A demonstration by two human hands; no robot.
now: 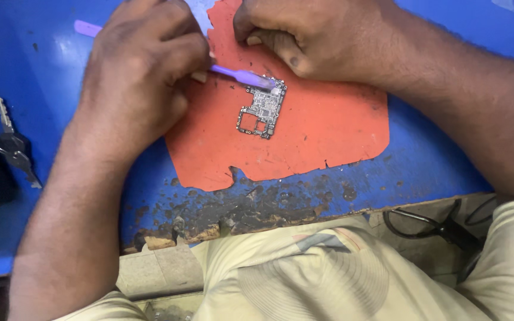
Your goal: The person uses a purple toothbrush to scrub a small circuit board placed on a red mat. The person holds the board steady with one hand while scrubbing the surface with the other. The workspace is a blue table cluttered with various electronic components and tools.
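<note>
A small phone circuit board (pixel 262 112) lies on a torn orange mat (pixel 322 128) on the blue worktop. My left hand (pixel 138 77) grips a purple brush (pixel 242 75) whose bristled tip rests on the board's upper edge; the handle's far end pokes out past my knuckles at the upper left. My right hand (pixel 304 38) is curled into a loose fist on the mat just above the board, fingertips pressed down near the brush tip. Whether it holds anything is hidden.
The blue worktop (pixel 429 160) has a burnt, chipped front edge (pixel 251 208). A bunch of keys (pixel 10 145) lies at the far left. Black-handled scissors (pixel 429 224) rest on a lower shelf at right. My beige-clothed lap fills the bottom.
</note>
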